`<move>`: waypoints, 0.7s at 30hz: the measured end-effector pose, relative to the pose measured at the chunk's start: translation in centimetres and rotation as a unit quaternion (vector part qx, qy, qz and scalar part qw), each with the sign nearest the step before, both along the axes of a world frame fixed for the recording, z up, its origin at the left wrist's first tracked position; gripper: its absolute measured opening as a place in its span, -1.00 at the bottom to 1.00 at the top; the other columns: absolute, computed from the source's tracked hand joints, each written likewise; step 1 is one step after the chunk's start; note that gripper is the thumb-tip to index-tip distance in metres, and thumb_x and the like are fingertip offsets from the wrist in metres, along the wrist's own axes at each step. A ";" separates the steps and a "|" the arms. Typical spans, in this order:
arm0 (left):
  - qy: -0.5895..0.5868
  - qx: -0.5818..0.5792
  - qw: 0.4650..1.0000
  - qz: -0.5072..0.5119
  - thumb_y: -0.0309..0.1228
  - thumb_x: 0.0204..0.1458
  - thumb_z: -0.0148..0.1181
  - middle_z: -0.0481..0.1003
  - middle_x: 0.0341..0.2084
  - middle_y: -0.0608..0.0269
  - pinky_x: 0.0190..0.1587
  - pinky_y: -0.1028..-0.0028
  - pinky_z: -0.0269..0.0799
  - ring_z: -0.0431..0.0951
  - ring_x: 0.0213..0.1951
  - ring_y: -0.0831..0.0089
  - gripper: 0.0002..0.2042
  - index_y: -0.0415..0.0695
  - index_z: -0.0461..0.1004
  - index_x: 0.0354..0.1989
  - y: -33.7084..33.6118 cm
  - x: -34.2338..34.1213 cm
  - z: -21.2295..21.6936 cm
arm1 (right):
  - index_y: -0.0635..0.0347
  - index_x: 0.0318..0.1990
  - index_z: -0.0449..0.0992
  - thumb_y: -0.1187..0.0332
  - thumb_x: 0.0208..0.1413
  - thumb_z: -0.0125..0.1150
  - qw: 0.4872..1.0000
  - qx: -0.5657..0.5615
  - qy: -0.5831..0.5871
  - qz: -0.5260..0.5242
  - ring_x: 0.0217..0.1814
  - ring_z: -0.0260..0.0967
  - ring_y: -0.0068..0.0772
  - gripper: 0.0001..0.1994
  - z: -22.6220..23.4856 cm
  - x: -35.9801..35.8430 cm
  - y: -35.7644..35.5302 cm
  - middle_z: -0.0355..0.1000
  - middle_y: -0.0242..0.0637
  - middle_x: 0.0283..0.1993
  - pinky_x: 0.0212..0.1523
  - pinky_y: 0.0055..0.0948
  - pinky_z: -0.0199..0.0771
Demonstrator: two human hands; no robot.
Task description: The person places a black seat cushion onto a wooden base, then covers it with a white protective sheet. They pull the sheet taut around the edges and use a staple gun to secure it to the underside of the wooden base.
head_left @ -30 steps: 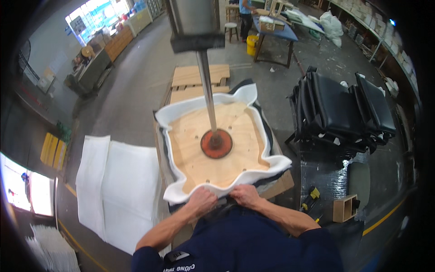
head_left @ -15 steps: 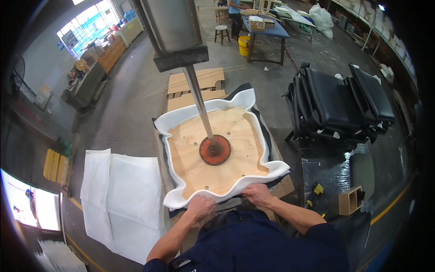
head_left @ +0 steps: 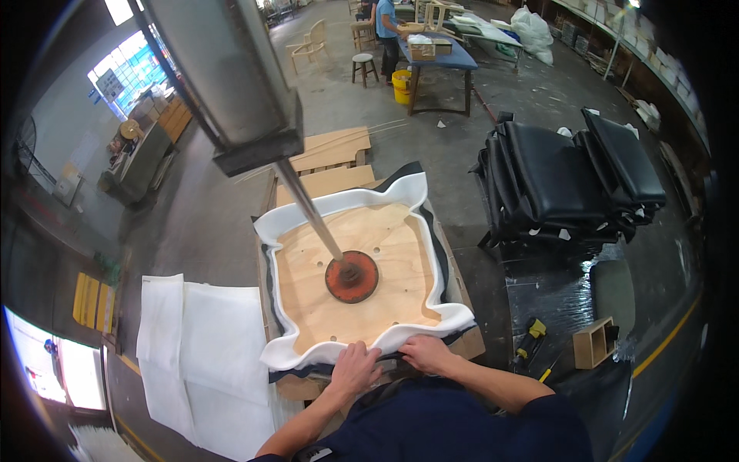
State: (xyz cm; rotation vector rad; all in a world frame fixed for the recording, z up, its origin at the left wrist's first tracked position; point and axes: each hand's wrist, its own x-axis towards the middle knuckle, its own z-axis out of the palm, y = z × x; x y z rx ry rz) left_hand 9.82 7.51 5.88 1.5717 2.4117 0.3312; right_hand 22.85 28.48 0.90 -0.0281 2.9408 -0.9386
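A plywood seat board lies with white foam padding standing up in waves around its sides. Black cover material shows outside the foam. The red round foot of a press, on a steel rod, rests on the board. At the near edge, my left hand is closed on the foam's rim, fingers curled over it. Just to its right, my right hand is closed on the foam and black cover there. Both hands' fingertips are partly hidden.
White sheets lie at the left. Black padded cushions are stacked at the right, beyond a yellow-and-black power tool and a small wooden box. The press cylinder hangs overhead. Another person stands by a blue-topped table.
My left hand has shifted right along the near edge, closer to my right hand, and higher onto the foam. The right hand stays at the edge. The whole view has shifted slightly.
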 end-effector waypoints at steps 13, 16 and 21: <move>0.079 0.072 0.994 0.008 -0.21 -0.15 0.44 0.24 0.22 0.05 0.25 0.08 0.09 0.22 0.21 0.03 -0.37 0.23 0.42 0.20 3.1 3.0 -3.1 | 0.06 -0.27 0.68 0.26 0.14 0.23 0.999 -0.015 -0.008 0.030 -0.24 0.56 -0.05 -0.85 -0.8 -0.7 2.4 0.57 -0.20 -0.36 -0.24 -0.10 0.55; 0.064 0.071 0.995 0.027 -0.22 -0.14 0.44 0.27 0.20 0.03 0.22 0.07 0.14 0.25 0.20 0.01 -0.37 0.23 0.42 0.21 3.4 3.2 -3.5 | 0.07 -0.23 0.66 0.26 0.14 0.23 0.998 -0.033 0.001 0.047 -0.20 0.56 -0.04 -0.84 -2.2 -0.4 3.3 0.57 -0.20 -0.31 -0.21 -0.09 0.55; 0.007 0.072 0.990 0.122 -0.26 -0.09 0.40 0.39 0.08 0.07 0.08 0.11 0.29 0.39 0.07 0.05 -0.33 0.03 0.36 0.29 4.5 3.8 -1.9 | 0.12 -0.31 0.60 0.29 0.09 0.23 0.999 -0.007 0.035 0.009 -0.14 0.56 -0.04 -0.87 0.0 2.2 5.2 0.54 -0.20 -0.31 -0.20 -0.09 0.57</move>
